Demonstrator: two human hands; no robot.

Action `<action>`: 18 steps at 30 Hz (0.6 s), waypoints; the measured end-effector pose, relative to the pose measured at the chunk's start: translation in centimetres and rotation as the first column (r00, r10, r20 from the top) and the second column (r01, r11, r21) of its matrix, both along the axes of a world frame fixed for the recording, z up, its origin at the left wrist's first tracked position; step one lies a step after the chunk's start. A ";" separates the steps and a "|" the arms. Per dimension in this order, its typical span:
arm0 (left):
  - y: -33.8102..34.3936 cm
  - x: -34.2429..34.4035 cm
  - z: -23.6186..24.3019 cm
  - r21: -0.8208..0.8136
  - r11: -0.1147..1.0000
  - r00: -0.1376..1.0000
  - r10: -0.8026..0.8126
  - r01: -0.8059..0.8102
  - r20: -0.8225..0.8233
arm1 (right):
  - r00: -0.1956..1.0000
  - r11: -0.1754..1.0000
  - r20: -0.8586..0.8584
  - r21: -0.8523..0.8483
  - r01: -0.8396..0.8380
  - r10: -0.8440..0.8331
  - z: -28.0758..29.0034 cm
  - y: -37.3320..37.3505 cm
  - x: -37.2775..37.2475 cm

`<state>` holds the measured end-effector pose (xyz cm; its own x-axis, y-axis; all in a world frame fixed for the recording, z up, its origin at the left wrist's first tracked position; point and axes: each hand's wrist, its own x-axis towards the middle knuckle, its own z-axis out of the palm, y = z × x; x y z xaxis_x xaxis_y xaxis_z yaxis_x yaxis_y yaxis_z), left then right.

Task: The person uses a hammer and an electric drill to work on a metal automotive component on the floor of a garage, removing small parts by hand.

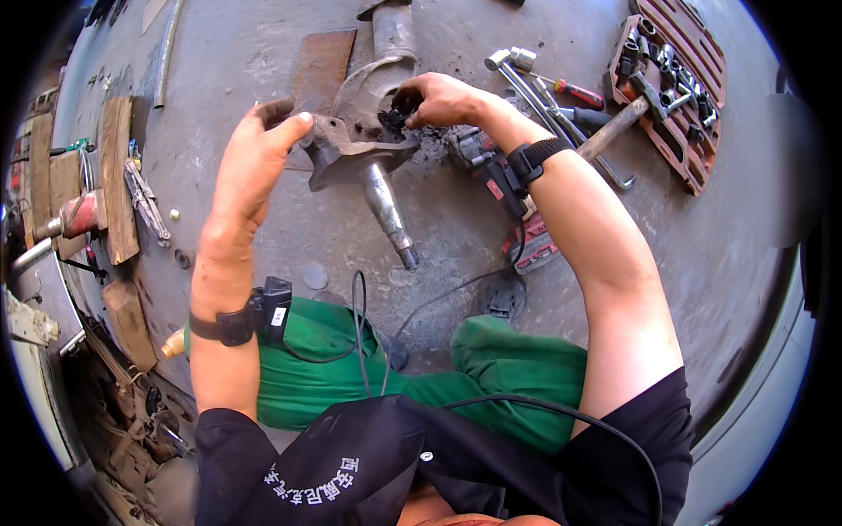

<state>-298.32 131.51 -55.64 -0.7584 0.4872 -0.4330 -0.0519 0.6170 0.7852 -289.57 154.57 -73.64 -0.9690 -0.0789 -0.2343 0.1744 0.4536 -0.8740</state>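
A heavy metal steering knuckle (338, 153) with a shiny stepped spindle (383, 209) stands on the floor in front of me, the spindle slanting toward me. My left hand (254, 145) is curled at the left corner of its flange, thumb against the edge; the fingertips are partly hidden. Behind the flange, my right hand (443, 101) has its blackened fingers closed on something dark and greasy (399, 112), too smeared to name. A thick rusty shaft part (393, 39) reaches away from the knuckle. Dark crumbs of dirt (434, 145) lie just right of it.
Under my right forearm lies a red and black power tool (500, 180). Wrenches (544, 101), a screwdriver (579, 94), a wooden-handled hammer (614, 127) and an open socket case (667, 96) are farther right. A rusty plate (323, 66) and wooden blocks (118, 175) lie left. Cables (360, 324) cross my legs.
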 end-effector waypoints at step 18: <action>-0.2 -1.2 -2.3 -0.024 0.999 0.977 -0.020 0.026 0.214 | 0.994 0.976 0.110 -0.216 0.032 -0.008 0.6 -0.3 -0.3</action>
